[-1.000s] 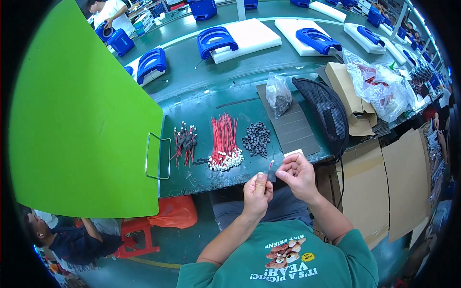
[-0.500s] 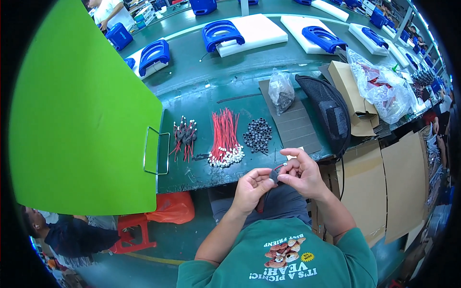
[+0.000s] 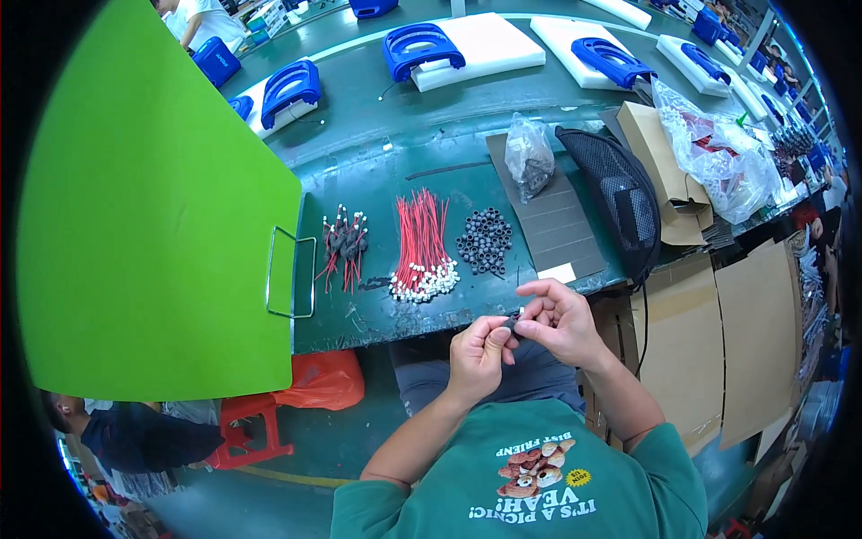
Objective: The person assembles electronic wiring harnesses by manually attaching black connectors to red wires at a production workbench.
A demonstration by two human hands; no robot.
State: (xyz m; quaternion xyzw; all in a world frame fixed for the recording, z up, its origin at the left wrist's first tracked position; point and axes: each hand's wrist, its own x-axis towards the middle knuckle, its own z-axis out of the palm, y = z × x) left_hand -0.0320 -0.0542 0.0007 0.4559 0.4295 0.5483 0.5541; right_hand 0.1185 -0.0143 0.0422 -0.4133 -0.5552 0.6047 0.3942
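In front of my lap, just off the bench edge, both hands meet over a small wire lead with a black piece (image 3: 513, 325) on it. My left hand (image 3: 476, 361) pinches the black piece between thumb and fingers. From the other side, my right hand (image 3: 562, 328) closes thumb and fingertips on the same lead, and a tiny white end shows there. Fingers cover most of the lead. Beyond my hands lie a bundle of red wires (image 3: 420, 235) with white connectors, a heap of small black caps (image 3: 484, 241), and several wire leads with black lumps (image 3: 345, 242).
A tall green panel (image 3: 153, 225) with a wire handle (image 3: 291, 272) stands at the left. Grey cardboard (image 3: 558, 229), a clear bag (image 3: 530, 157), a black mesh case (image 3: 620, 193) and an open carton (image 3: 663, 171) lie right. Blue housings (image 3: 422, 49) rest on white foam (image 3: 489, 52) behind.
My left hand has rolled, its thumb now upright against the black piece. The red wire that showed between my hands is now mostly hidden. The whole view has shifted slightly.
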